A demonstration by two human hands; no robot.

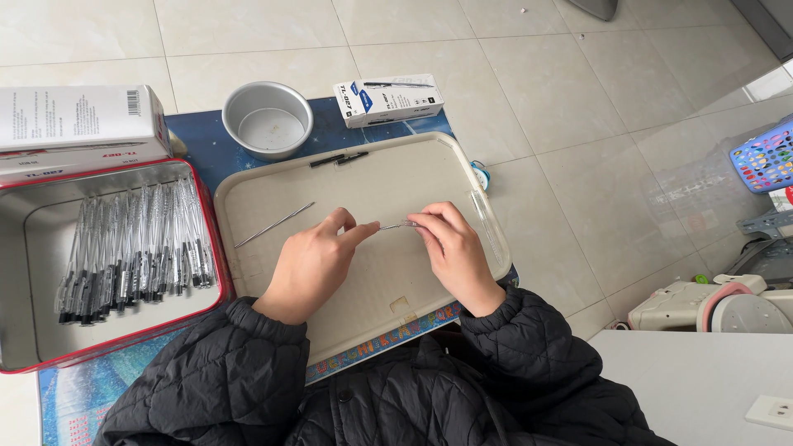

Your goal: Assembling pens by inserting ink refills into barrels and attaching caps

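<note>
My left hand (312,264) and my right hand (452,252) meet over a beige tray (248,194), both pinching a thin clear pen barrel (400,225) between their fingertips. A slim pen refill (274,225) lies loose on the tray to the left of my left hand. Two small black pen parts (339,158) rest near the tray's far rim. A red-rimmed metal tin (33,239) at the left holds several assembled pens (136,252) in a row.
A round metal bowl (267,120) stands behind the tray. A small white pen box (388,100) lies beside it, and a bigger white box (78,124) sits behind the tin. A blue basket (764,157) is at the far right on the tiled floor.
</note>
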